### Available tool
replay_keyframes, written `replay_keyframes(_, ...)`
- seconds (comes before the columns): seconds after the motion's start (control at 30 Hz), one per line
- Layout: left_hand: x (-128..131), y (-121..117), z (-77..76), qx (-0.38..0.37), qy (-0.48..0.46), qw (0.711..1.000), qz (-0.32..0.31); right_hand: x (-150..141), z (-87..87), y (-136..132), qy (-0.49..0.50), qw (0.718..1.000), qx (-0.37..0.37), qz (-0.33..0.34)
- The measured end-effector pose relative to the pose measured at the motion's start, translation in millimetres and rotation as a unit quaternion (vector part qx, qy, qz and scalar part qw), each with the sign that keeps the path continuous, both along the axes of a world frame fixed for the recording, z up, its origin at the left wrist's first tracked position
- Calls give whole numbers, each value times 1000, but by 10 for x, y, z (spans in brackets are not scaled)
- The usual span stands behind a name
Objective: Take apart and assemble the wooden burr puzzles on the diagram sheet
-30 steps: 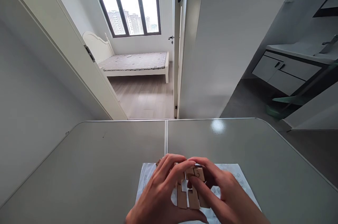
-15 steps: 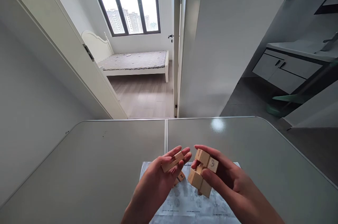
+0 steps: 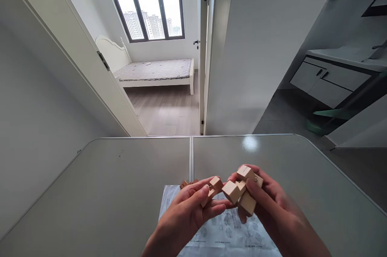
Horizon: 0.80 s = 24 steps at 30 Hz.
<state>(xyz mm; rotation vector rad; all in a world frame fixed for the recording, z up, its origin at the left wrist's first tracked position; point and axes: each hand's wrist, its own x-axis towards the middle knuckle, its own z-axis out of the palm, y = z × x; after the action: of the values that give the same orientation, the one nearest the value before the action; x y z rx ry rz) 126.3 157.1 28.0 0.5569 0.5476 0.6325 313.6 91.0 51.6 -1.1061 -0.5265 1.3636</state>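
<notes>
Over the sheet of printed paper (image 3: 223, 232), my right hand (image 3: 269, 196) grips a cluster of interlocked wooden puzzle pieces (image 3: 248, 202), its thumb pressed on the near side. One face carries a pencilled mark, partly covered by the thumb. My left hand (image 3: 190, 208) holds a single notched wooden puzzle piece (image 3: 215, 183) between thumb and fingers, close beside the cluster. Whether the piece touches the cluster I cannot tell. Behind my left hand, more wooden pieces (image 3: 184, 184) show at the paper's far edge, mostly hidden.
A grey table (image 3: 90, 200) with a metal edge and a centre seam (image 3: 191, 160) lies under the paper. Beyond it are a doorway, a bed (image 3: 157, 70) by a window (image 3: 145, 3), a white wall (image 3: 248, 55), and a sink cabinet (image 3: 326, 73) at the right.
The cluster has moved right and turned in my right hand. My left hand has rotated, its thumb now closed on the single piece. Loose pieces have come into view behind it.
</notes>
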Motion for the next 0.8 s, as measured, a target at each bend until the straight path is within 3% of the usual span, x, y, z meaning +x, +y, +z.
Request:
replay_keyframes(0.27, 68, 46, -147, 55, 54, 996, -44, 17, -53, 133, 131, 988, -11, 81)
replay_keyframes(0.43, 56, 27, -88, 73, 124, 989, -21, 33, -22, 104, 101, 992, -64, 26)
replay_keyframes(0.67, 9, 7, -133, 84, 122, 989, 27, 0, -21, 110, 103, 989, -38, 97)
replay_keyframes(0.8, -25, -27, -121, 137, 158, 977, 35, -6, -44, 116, 86, 991, -40, 99)
